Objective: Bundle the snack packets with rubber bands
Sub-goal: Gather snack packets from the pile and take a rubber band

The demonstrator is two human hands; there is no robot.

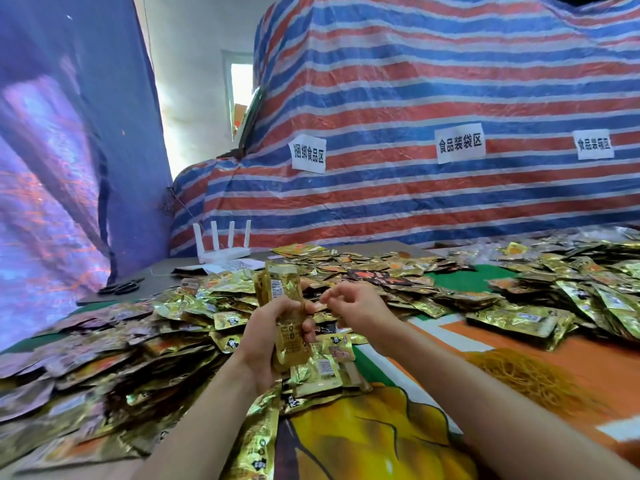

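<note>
— Behind the table, what fills the view?

— A striped tarp, red, white and blue, draped over something bulky, with paper labels stuck to it. It walls off the far edge, so I'd judge nothing can be pushed further back that way.

— And the table?

— The tablecloth shows bare orange and green only toward the near right. Loose gold snack packets lie in a left heap and a right spread, probably so that either hand can draw from them.

— Where are the bands?

— A yellowish mound of rubber bands sits on the bare orange cloth beside the right forearm. It is apart from the packets, presumably so one can be plucked without digging.

— Anything smaller?

— A white router and scissors at the far left corner, well apart from the hands and out of the working path.

— The hands, then?

— The left hand grips an upright stack of packets, fingers wrapped round its lower half. The top half stands free, which I take as room for a band to slip over. The right hand is just beside the stack, with its fingers curled and thumb and forefinger close together. Whether they pinch a band is too small to tell.

— Room to move?

— Open air above the stack. The bare cloth at the near right looks like the easiest spot to set a bundle down; packets crowd under the left wrist.
</note>
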